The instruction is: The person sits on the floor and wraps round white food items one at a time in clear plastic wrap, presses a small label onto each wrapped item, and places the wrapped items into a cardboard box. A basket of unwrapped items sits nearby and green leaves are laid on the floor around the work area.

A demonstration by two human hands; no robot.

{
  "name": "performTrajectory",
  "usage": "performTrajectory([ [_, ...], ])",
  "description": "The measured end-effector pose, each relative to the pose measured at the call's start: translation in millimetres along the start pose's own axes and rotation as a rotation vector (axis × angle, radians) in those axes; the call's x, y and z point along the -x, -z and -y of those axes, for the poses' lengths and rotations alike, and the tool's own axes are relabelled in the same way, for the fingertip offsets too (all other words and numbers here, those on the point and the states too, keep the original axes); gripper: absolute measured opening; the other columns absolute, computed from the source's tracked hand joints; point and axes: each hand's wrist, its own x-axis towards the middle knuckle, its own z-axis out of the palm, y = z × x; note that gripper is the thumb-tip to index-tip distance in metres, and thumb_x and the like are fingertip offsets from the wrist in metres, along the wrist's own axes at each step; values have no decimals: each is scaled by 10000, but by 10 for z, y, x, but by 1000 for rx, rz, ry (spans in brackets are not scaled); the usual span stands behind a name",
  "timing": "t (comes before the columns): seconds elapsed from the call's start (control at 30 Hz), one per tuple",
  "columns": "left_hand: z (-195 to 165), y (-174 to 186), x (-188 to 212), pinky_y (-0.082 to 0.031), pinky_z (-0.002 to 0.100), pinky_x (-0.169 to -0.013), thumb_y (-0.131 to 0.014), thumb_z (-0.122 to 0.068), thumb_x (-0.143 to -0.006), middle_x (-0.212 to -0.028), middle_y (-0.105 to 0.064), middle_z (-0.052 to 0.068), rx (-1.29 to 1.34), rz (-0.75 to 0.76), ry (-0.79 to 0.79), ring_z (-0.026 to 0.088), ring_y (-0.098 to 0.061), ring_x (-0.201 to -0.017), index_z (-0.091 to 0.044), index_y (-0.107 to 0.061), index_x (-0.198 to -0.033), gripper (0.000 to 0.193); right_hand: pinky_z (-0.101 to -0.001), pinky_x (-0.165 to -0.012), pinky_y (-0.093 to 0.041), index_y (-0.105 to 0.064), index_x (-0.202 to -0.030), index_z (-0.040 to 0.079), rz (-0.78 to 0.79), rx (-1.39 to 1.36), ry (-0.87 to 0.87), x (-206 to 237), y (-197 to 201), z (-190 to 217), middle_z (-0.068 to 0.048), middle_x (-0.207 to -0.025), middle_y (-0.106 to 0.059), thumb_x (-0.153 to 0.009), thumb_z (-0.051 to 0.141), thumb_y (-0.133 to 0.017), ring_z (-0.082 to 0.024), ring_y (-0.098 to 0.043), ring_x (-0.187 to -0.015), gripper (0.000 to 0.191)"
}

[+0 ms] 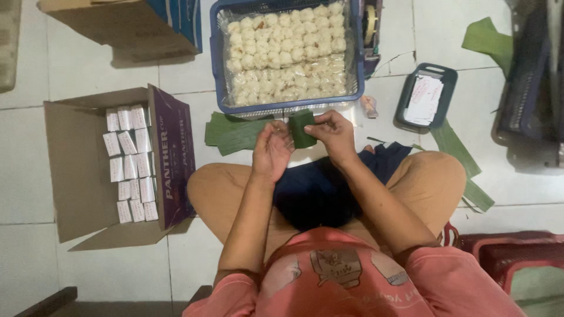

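Both hands are closing around a green leaf roll [302, 128], left hand [271, 149] and right hand [333, 134] pinching it above the white tiled floor [23, 147]. Just beyond is sitting a blue crate [215, 70] of pale dumplings [288, 50], an open cardboard box [70, 170] lying leftward.

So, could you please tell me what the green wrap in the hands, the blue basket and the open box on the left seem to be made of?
The wrap, held by the left hand and right hand, looks like banana leaf: dark green, matte, faintly ribbed like the leaf strips beside it. The basket seems moulded plastic, blue with a slotted rim. The box looks like plain brown cardboard with folded flaps.
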Motion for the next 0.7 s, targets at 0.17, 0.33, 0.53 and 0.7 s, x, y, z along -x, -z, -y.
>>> performTrajectory([
  [0.17, 183, -440, 18, -484, 271, -965, -595, -64, -1018, -1190, -638, 73, -478, -143, -46, 121, -604, -1087, -141, -547, -1413, 406, -265, -819, -585, -650, -1044, -45, -16, 50, 93, 261, -140, 347, -111, -1019, -730, -862, -74, -762, -145, -718, -909, 215],
  [0.33, 261, -660, -12, -483, 305, -1047, -650, 4, -1001, -1297, -654, 120, -655, -128, -198, 162, -617, -1177, 41, -506, -1455, 477, -247, -804, -561, -697, -1064, -53, -63, 145, 148, 351, -129, 410, -86, -1009, -736, -877, -46, -786, -105, -679, -887, 208],
  [0.53, 400, -620, -24, -477, 316, -1071, -604, -35, -1057, -1308, -649, 134, -756, -107, -248, 177, -607, -1199, -24, -467, -1420, 388, -242, -722, -505, -749, -1070, -39, -107, 183, 68, 388, -60, 332, -52, -959, -720, -967, 34, -757, -93, -621, -826, 127],
  [0.7, 428, -492, -70, -454, 311, -1105, -603, -30, -1035, -1314, -649, 115, -742, -87, -234, 178, -600, -1228, -65, -394, -1504, 515, -235, -783, -549, -726, -1067, 4, -48, 44, 80, 339, -43, 240, -40, -1046, -717, -912, 44, -747, -85, -655, -910, 161],
])
